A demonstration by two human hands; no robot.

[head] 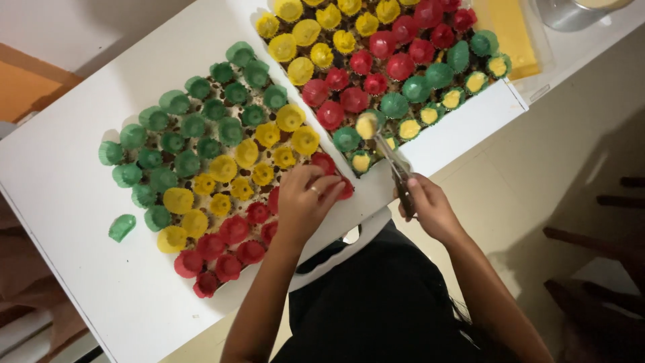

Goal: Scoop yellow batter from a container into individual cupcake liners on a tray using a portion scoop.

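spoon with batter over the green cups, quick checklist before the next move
1. Load on the spoon: a pale yellow scoop sits in it. Ok.
2. Grip: the right hand is closed round the spoon's handle. Ok.
3. Aim: the spoon hangs above the green cups at the near edge of the right tray; which cup lies under it, cannot tell.
4. Cups left to fill: some green cups there look dark inside, others already show yellow. Ok.
5. Left hand: resting on red cups in the left tray, away from the spoon. Ok.
6. Drips below the spoon: cannot tell.
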